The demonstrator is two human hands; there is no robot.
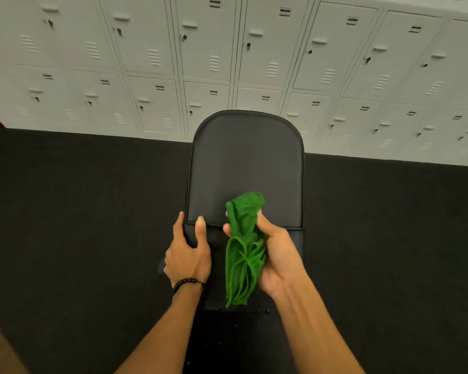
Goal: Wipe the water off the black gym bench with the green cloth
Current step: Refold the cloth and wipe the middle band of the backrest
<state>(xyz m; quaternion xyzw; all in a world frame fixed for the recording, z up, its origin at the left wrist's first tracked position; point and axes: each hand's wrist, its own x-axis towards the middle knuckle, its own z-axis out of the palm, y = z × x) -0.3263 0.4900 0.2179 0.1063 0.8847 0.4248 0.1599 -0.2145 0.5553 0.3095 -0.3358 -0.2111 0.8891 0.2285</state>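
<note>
Head view shows the right hand with fingers clamped on the bunched green cloth, lifted just above the black gym bench. Left hand fingers grip the pad edge beside it. Beyond the fingers the pad looks matte and dry, no drops are visible, so the wiping seems nearly finished.

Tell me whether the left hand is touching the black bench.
Touching. The head view shows the left hand gripping the black bench pad's near left corner, thumb on top.

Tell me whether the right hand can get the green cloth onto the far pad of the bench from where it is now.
Probably yes. The right hand grips the bunched green cloth just above the near edge of the far pad, whose surface lies bare ahead of it. The left hand holds the bench's left edge, out of that path.
</note>
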